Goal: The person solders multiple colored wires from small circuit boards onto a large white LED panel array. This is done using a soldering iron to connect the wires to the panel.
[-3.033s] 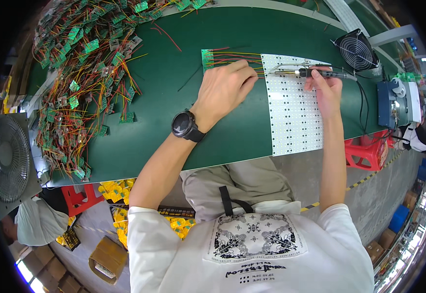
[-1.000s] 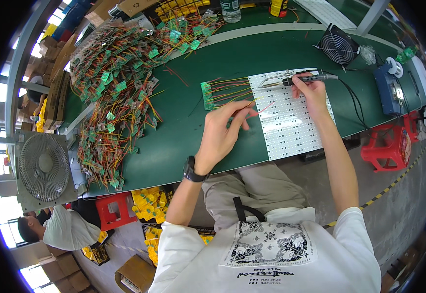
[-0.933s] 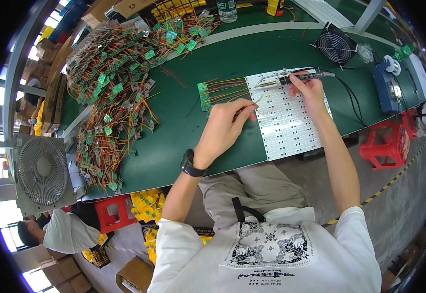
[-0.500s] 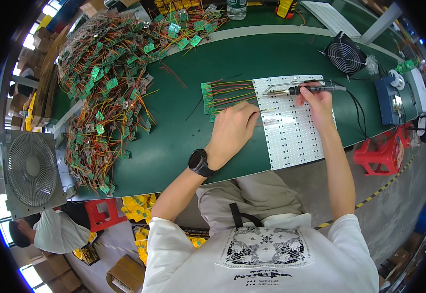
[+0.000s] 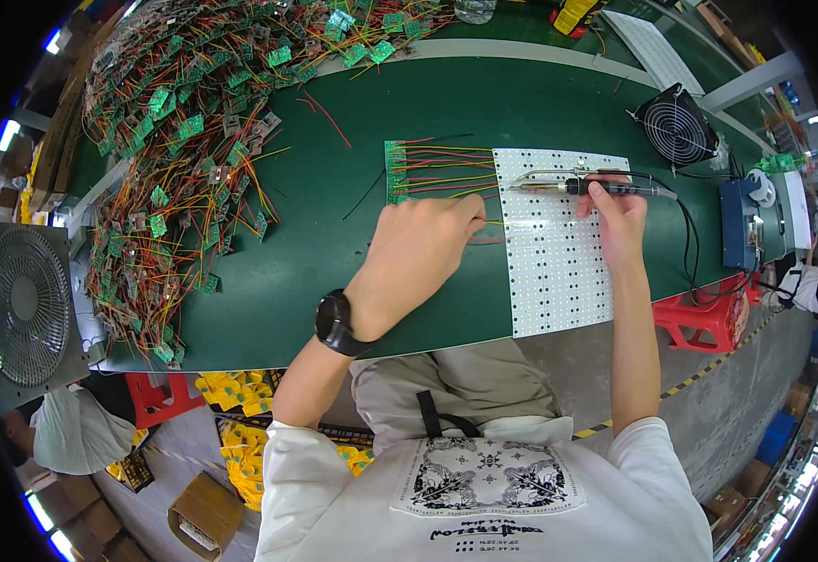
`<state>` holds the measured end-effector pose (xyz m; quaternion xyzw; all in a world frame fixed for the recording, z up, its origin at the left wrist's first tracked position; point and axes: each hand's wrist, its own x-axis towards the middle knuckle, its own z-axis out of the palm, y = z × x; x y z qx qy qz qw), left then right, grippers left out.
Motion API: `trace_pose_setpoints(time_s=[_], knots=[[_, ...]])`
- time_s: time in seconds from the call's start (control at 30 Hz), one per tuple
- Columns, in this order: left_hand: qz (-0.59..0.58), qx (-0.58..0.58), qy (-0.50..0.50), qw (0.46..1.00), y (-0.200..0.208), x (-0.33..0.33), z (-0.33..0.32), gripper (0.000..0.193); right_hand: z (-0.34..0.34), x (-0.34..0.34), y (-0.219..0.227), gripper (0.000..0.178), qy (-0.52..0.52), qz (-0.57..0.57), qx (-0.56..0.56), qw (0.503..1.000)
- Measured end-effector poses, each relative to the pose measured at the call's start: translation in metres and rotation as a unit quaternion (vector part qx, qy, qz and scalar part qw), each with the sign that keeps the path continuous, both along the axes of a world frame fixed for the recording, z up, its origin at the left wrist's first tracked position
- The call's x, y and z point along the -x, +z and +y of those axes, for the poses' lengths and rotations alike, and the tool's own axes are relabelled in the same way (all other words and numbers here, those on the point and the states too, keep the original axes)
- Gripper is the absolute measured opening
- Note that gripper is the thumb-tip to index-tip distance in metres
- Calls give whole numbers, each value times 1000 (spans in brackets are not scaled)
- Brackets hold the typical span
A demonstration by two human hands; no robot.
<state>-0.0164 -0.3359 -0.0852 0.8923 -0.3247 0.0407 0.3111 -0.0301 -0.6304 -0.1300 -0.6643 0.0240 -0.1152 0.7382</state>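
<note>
A white perforated-looking panel (image 5: 559, 272) dotted with small spots lies on the green bench, its near end at the bench's front edge. My right hand (image 5: 619, 214) grips a black-handled soldering iron (image 5: 589, 187) above it, the metal tip pointing left near the panel's left edge. A thin metal tube runs alongside the tip. Red and yellow wires stretch from a row of green circuit boards (image 5: 396, 169) to that edge. My left hand (image 5: 418, 245) is closed in a pinch just left of the panel, on a yellow wire (image 5: 493, 222); the hand hides the lower boards.
A large heap of wired circuit boards (image 5: 184, 140) covers the bench's left side. At the right stand a black fan (image 5: 676, 128) and a blue box (image 5: 736, 223) with black cables. A red stool (image 5: 709, 323) is below the right edge, a grey fan (image 5: 25, 304) at far left.
My left hand has drawn slightly left, away from the panel's edge. The soldering iron stays over nearly the same part of the panel. The whole view has shifted a little.
</note>
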Motion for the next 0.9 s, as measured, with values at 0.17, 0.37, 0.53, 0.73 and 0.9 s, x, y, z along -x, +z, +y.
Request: trace_pose_setpoints(time_s=[0.17,0.37,0.53,0.73,0.9], knots=[[48,112,34,992,-18,3,-15,4,-3,-2,-3,17,7,-8,15,1000],[-54,67,80,993,-38,4,-33,5,-5,-1,-4,18,13,-13,26,1000],[-62,115,92,987,-42,3,-28,6,-4,0,-2,18,18,-5,38,999],[-59,141,123,981,-45,0,-28,6,-1,1,-1,18,16,-1,40,999],[-80,126,130,980,-47,-1,-29,7,-1,1,0,18,20,-11,51,998]])
